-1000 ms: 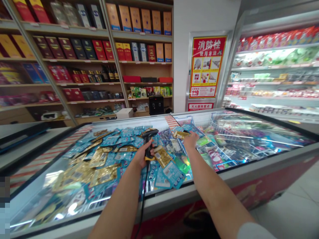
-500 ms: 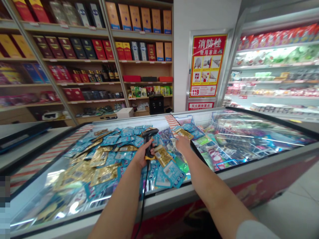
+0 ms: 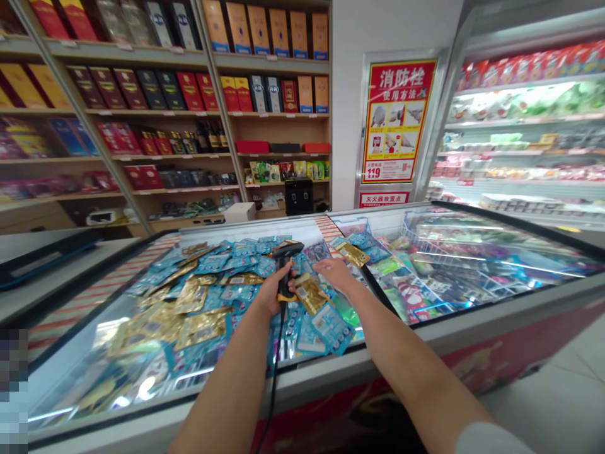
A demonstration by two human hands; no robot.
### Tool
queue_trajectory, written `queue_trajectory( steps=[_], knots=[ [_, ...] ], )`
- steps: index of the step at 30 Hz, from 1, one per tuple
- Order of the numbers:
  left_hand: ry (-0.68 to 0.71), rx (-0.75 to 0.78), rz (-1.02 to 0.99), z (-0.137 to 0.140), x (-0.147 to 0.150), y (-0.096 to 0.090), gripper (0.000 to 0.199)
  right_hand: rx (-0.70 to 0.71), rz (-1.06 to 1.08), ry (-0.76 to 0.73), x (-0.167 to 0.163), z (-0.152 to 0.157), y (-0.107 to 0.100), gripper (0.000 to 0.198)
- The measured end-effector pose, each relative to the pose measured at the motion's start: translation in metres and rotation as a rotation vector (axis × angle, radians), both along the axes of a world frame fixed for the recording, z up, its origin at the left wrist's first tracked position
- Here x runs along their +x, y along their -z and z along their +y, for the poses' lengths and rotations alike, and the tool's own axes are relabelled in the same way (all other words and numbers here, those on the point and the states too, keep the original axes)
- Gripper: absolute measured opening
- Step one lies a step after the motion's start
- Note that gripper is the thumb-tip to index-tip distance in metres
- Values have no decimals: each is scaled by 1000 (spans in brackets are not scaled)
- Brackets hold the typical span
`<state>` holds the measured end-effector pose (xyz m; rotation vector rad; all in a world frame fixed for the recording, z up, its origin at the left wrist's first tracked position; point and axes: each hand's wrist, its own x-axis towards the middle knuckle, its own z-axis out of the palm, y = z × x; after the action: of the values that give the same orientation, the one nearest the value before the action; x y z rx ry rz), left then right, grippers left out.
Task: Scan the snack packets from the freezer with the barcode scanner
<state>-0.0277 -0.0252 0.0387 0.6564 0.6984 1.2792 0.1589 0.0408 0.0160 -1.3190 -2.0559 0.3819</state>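
Note:
My left hand [image 3: 273, 293] is wrapped around the handle of a black and yellow barcode scanner [image 3: 286, 253], whose cord [image 3: 275, 372] hangs down over the freezer's front edge. My right hand [image 3: 335, 275] hovers over the glass just right of the scanner, fingers stretched leftward and holding nothing. Below it lie a gold packet [image 3: 312, 296] and a blue packet [image 3: 331, 326]. Another gold packet [image 3: 353, 253] rests beyond the right hand, by blue packets [image 3: 369, 244]. Many blue packets [image 3: 243, 248] and gold packets [image 3: 193, 294] are spread left of the scanner.
The glass-topped chest freezer [image 3: 444, 325] spans the front, with frozen goods visible under its lid. Shelves of boxed bottles [image 3: 172, 91] stand behind at left. A red fire-hydrant sign [image 3: 399, 120] hangs on the wall, and a lit refrigerated display [image 3: 524, 154] is at right.
My right hand has moved left, away from the gold packet by the lid's middle divider, which now lies free. The left hand still holds the scanner in nearly the same place.

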Motion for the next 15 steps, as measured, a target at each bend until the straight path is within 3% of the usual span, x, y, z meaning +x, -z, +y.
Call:
queue_trajectory(
  steps=[2,5,9,12,15],
  knots=[
    [1,-11,6,0,0,-1,18,-37,-21,-85,-7,-3,0,41],
    [-12,-1,0,0,1,-1,18,-95,-45,-73,-14,-7,4,43],
    [-23,18,0,0,0,0,20,-240,203,-2,-14,-2,10,27],
    [-29,35,12,0,-1,0,21,-150,434,133,-7,4,8,16],
    [-10,45,9,1,-2,0,23,81,666,299,6,6,-3,23]
  ],
)
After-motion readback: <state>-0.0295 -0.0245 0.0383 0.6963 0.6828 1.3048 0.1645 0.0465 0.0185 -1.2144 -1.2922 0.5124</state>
